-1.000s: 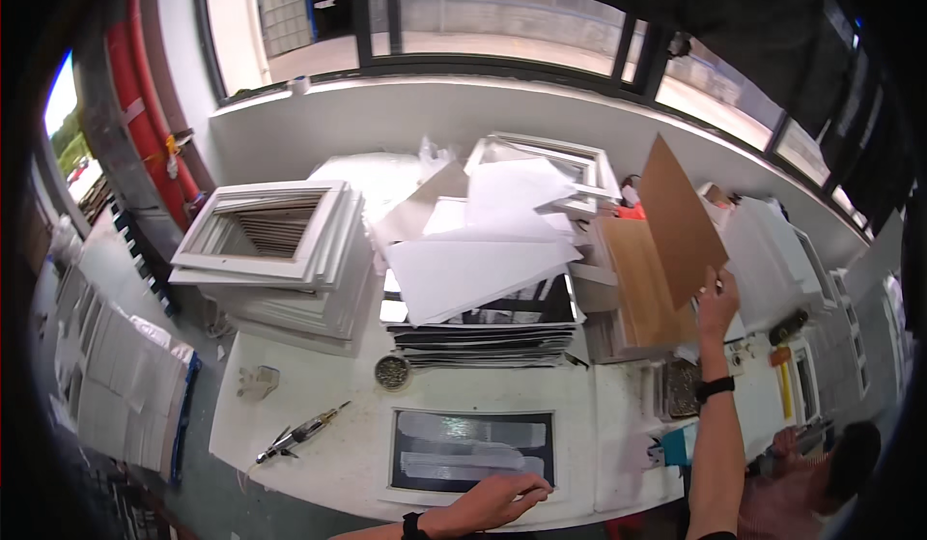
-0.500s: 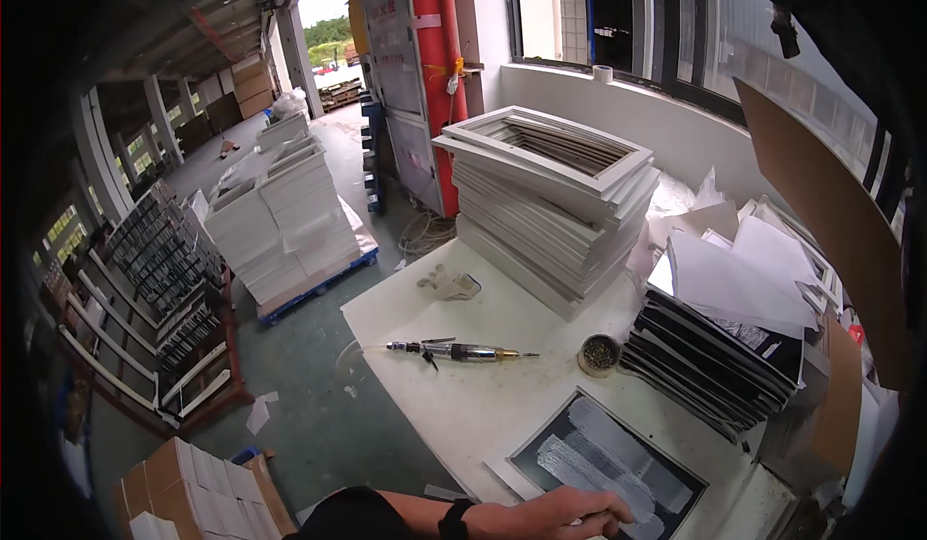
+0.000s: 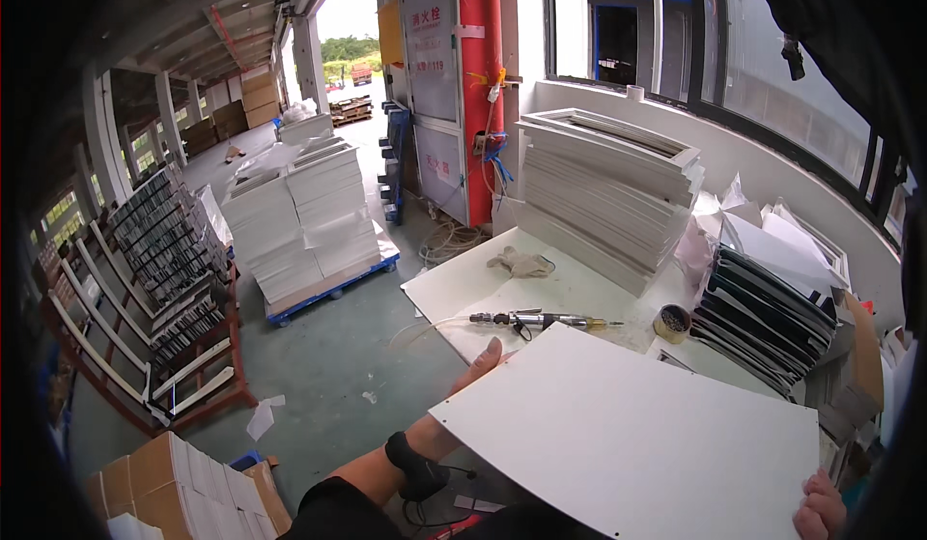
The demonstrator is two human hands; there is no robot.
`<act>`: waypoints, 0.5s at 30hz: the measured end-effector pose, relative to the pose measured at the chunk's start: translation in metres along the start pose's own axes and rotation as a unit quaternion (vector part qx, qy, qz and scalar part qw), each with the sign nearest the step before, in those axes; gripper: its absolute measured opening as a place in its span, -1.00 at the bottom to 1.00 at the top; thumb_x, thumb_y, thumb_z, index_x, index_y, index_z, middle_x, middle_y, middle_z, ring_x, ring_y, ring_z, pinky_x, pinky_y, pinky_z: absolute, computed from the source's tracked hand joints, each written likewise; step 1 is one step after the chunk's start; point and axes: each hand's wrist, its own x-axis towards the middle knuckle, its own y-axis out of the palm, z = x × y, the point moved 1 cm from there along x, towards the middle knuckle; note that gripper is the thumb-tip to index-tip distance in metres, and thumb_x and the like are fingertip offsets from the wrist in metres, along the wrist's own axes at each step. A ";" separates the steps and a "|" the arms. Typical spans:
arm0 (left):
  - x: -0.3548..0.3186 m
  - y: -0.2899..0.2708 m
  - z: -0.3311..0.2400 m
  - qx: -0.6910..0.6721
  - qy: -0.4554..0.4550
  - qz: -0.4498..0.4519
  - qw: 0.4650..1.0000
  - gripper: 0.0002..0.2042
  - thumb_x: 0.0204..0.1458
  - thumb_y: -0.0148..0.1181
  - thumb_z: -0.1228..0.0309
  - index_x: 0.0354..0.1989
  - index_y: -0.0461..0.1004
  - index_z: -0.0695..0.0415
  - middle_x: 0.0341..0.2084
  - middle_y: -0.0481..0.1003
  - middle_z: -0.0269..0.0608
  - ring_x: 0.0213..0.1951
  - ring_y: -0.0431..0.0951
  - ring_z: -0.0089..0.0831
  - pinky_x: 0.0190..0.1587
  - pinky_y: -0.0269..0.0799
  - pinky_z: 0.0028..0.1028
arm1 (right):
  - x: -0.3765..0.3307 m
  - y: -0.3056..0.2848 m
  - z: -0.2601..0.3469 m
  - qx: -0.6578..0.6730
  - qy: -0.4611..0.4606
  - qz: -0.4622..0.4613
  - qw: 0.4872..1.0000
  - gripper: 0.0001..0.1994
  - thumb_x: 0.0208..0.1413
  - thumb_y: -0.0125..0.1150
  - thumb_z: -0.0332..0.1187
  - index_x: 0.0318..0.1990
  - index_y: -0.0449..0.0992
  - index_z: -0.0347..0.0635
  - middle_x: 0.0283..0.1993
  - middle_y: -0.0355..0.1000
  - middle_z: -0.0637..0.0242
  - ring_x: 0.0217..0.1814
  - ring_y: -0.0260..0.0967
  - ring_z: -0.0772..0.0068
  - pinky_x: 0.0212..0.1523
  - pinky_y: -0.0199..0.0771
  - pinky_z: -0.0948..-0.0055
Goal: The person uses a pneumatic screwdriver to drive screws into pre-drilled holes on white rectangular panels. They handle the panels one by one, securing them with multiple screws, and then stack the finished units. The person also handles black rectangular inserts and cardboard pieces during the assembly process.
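Note:
A flat white panel [image 3: 637, 434] with small holes along its edges is held up over the near part of the table, slightly tilted. My left hand [image 3: 473, 371] grips its left edge, thumb up and the other fingers hidden beneath. At the panel's right edge, my right hand [image 3: 821, 508] holds the near corner with curled fingers. Just beyond the panel lies a pneumatic screwdriver [image 3: 541, 320] with a metal bit. To its right stands a round tub of small screws [image 3: 672, 324]. The panel covers most of the framed dark sheet on the table.
White frames [image 3: 608, 202] are stacked at the table's [image 3: 454, 289] back, near a work glove [image 3: 521, 265]. Black-edged sheets [image 3: 763, 318] are piled at right. On the floor stand a loaded blue pallet [image 3: 333, 294], a rack [image 3: 169, 289] and cartons [image 3: 183, 487]. An air hose trails off the table's left edge.
My left hand has left the framed dark sheet and now holds the white panel, which has come into view. My right hand has appeared on the panel's right edge. The view has shifted left.

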 end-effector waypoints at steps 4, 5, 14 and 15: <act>-0.024 -0.034 -0.008 0.134 0.007 0.051 0.990 -0.39 0.36 0.14 0.14 0.42 0.20 0.30 0.19 0.47 -0.11 0.11 0.57 -0.43 0.15 0.51 -0.44 | -0.023 0.030 0.054 -0.044 0.012 0.057 0.997 -0.72 0.21 0.23 -0.69 0.07 0.56 -0.45 0.11 0.47 -0.13 0.15 0.53 -0.27 0.09 0.72 -0.04; -0.026 -0.051 0.001 0.107 0.014 0.080 0.991 -0.41 0.35 0.15 0.20 0.42 0.19 0.31 0.19 0.47 -0.11 0.12 0.56 -0.43 0.16 0.51 -0.45 | -0.034 0.038 0.062 -0.064 0.025 0.060 0.996 -0.70 0.22 0.21 -0.70 0.10 0.56 -0.44 0.15 0.45 -0.13 0.18 0.51 -0.27 0.09 0.72 -0.06; -0.030 -0.021 0.058 0.228 0.020 0.039 0.973 -0.60 0.44 0.05 0.27 0.33 0.31 0.20 0.02 0.51 -0.32 0.03 0.49 -0.64 0.09 0.43 -0.57 | -0.196 0.104 0.104 -0.023 0.672 0.036 0.739 -0.52 0.48 -0.07 -0.23 0.36 0.35 -0.44 0.33 0.37 -0.09 0.41 0.29 0.13 0.42 0.26 0.25; -0.025 -0.033 0.071 0.255 0.020 0.015 0.967 -0.64 0.46 0.00 0.21 0.24 0.38 0.19 -0.05 0.53 -0.33 -0.05 0.50 -0.66 0.03 0.44 -0.58 | -0.141 0.115 0.113 0.072 0.774 -0.119 0.618 -0.52 0.46 -0.01 -0.18 0.28 0.43 -0.44 0.27 0.42 -0.13 0.38 0.33 0.15 0.39 0.30 0.23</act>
